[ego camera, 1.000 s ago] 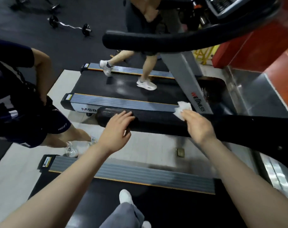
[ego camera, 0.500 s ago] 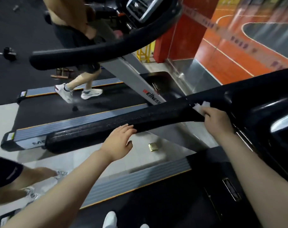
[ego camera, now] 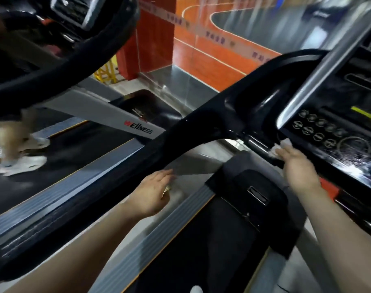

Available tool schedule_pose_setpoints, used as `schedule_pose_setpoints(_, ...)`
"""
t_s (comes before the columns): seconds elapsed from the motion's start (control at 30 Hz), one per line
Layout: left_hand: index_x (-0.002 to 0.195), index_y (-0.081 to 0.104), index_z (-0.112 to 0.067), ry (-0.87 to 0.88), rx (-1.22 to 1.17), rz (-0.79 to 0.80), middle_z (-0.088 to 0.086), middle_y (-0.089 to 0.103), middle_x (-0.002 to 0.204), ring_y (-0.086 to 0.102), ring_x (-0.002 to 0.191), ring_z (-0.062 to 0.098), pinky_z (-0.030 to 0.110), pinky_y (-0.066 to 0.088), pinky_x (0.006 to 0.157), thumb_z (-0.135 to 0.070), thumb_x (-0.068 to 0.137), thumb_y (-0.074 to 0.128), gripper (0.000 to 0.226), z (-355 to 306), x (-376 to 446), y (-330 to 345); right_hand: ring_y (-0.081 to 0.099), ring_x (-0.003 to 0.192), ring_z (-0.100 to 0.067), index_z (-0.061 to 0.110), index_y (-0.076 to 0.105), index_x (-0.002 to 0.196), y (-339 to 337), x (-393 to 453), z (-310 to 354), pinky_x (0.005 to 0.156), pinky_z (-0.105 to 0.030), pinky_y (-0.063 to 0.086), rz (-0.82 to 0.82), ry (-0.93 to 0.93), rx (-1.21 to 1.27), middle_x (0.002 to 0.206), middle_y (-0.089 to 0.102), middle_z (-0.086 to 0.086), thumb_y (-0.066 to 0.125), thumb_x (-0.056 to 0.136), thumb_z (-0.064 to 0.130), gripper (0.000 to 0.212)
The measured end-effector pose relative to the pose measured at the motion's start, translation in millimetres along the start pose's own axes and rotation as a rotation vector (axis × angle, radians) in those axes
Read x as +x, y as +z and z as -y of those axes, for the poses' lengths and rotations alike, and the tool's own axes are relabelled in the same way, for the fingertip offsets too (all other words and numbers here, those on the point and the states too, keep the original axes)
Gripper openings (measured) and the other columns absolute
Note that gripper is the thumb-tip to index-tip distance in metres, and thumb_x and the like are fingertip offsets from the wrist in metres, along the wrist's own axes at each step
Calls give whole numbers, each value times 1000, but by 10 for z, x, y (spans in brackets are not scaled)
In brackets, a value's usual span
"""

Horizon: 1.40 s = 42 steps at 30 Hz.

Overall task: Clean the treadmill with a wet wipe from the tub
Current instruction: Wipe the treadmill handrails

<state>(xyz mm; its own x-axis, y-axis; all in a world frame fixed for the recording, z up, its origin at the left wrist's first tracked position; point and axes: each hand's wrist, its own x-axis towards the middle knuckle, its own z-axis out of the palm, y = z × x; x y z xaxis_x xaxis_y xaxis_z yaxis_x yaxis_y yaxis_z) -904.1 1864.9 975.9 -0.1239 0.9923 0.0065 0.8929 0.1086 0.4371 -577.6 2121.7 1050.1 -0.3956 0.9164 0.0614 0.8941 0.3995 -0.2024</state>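
Note:
The treadmill's black left handrail (ego camera: 121,176) runs diagonally from lower left up to the console (ego camera: 337,132), whose round buttons and glossy panel show at the right. My right hand (ego camera: 298,166) presses a crumpled white wet wipe (ego camera: 280,148) against the console's lower left edge, by a short metal grip bar. Just below the handrail hovers my left hand (ego camera: 152,193), fingers extended and holding nothing. The wipe tub is not in view.
On the neighbouring treadmill (ego camera: 138,130), marked WELLNESS, a person in white shoes (ego camera: 21,163) is walking at the left. Its curved black handrail (ego camera: 59,66) arches across the top left. An orange wall (ego camera: 201,49) lies ahead. My own belt (ego camera: 191,250) is below.
The view has swung right toward the console. My right hand slid the wipe along the handrail up to the console's edge. My left hand came off the handrail and dropped slightly below it.

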Motion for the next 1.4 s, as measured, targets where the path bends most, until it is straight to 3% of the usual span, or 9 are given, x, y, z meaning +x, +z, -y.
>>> schedule_pose_setpoints(0.17,142,51,-18,150,0,88,5,43,153,41,141,25,40,33,117,-19,88,57,54,-268,166,269,38,141,-25,12,41,148,113,-216,-391,114,-27,25,84,-52,-277,153,40,-12,49,95,1,55)
schedule_pose_setpoints(0.27,141,52,-15,213,-16,125,8,46,151,43,139,28,40,34,114,-20,83,52,58,-466,180,362,51,128,-28,18,55,137,92,-306,-432,107,-38,41,157,6,-294,141,54,-8,50,97,10,41)
schedule_pose_setpoints(0.5,146,44,-20,216,-166,139,-2,41,153,38,141,18,14,18,107,-18,95,57,54,-928,142,432,62,58,3,29,72,109,-145,-1117,169,59,-15,50,75,74,406,79,65,20,43,92,-4,47)
schedule_pose_setpoints(0.63,145,42,-26,65,-736,293,-9,46,147,44,133,1,18,35,109,-40,91,66,61,-1403,-14,364,65,63,-2,37,53,98,-106,-1708,477,59,-22,49,105,90,645,81,68,5,50,97,11,26)
schedule_pose_setpoints(0.73,128,49,-25,-29,-1073,349,-12,61,121,59,104,-13,11,49,85,-16,98,61,34,-1777,-261,345,54,55,3,23,57,90,-164,-2051,541,58,-16,42,82,121,782,72,63,5,60,94,13,11)
schedule_pose_setpoints(0.8,120,59,-15,-82,-1207,350,-5,69,105,67,95,0,19,53,79,-10,98,58,22,-1918,-431,395,54,62,0,18,64,89,-200,-2262,527,58,-14,43,84,145,953,76,62,4,63,93,14,6)
schedule_pose_setpoints(1.0,100,62,5,-156,-1087,205,5,63,86,57,81,18,32,44,76,-22,97,60,27,-2017,-921,585,62,87,-18,13,69,100,-1,-2868,417,65,-29,54,190,444,1355,95,65,-9,66,94,27,16)
schedule_pose_setpoints(1.17,84,59,-15,-229,-1059,170,-7,59,70,53,65,8,17,42,57,-19,104,49,23,-2127,-1297,591,70,79,-15,9,64,107,29,-3383,426,69,-29,59,389,493,1608,91,73,-6,63,93,11,14)
schedule_pose_setpoints(1.4,114,66,-7,-42,-1074,539,11,72,101,67,88,20,28,52,77,-30,89,71,34,-1992,-1816,575,66,84,-21,-2,64,98,165,-4118,498,71,-30,57,178,527,1508,88,65,-12,61,95,10,12)
